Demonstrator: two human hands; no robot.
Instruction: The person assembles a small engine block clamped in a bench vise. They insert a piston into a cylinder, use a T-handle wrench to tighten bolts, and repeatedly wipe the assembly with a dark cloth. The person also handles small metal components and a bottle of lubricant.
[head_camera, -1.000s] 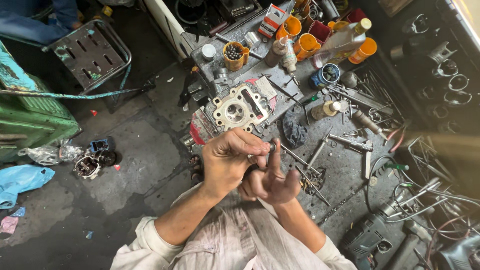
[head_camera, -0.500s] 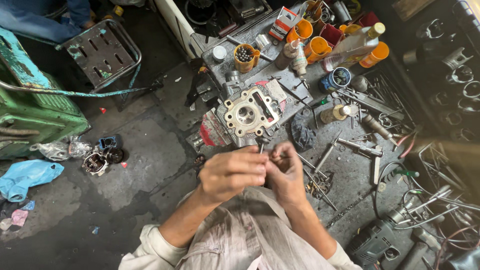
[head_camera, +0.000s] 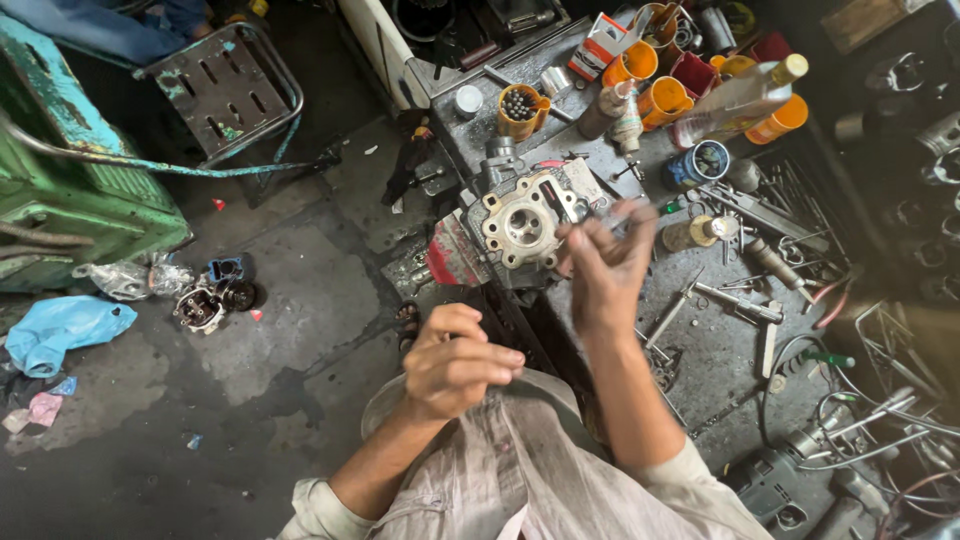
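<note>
A grey metal engine cylinder head (head_camera: 523, 222) with a round middle hole lies on the greasy workbench (head_camera: 720, 345). My right hand (head_camera: 607, 262) reaches over its right edge, pinching a thin metal rod-like tool (head_camera: 628, 212) between the fingertips. My left hand (head_camera: 457, 362) hangs nearer my chest, fingers curled in a loose fist; whether anything small sits inside it is hidden. Both forearms wear pale rolled sleeves.
Orange cups (head_camera: 661, 98), a clear bottle (head_camera: 735, 100), a tin (head_camera: 709, 160) and several hand tools (head_camera: 735, 300) crowd the bench. A green machine (head_camera: 70, 180) and a metal stool (head_camera: 222, 88) stand left. Engine parts (head_camera: 212, 300) and blue plastic (head_camera: 62, 328) lie on the floor.
My hands were together over my lap; they have come apart. The right hand has moved up to the cylinder head with the thin tool, and the left has dropped back.
</note>
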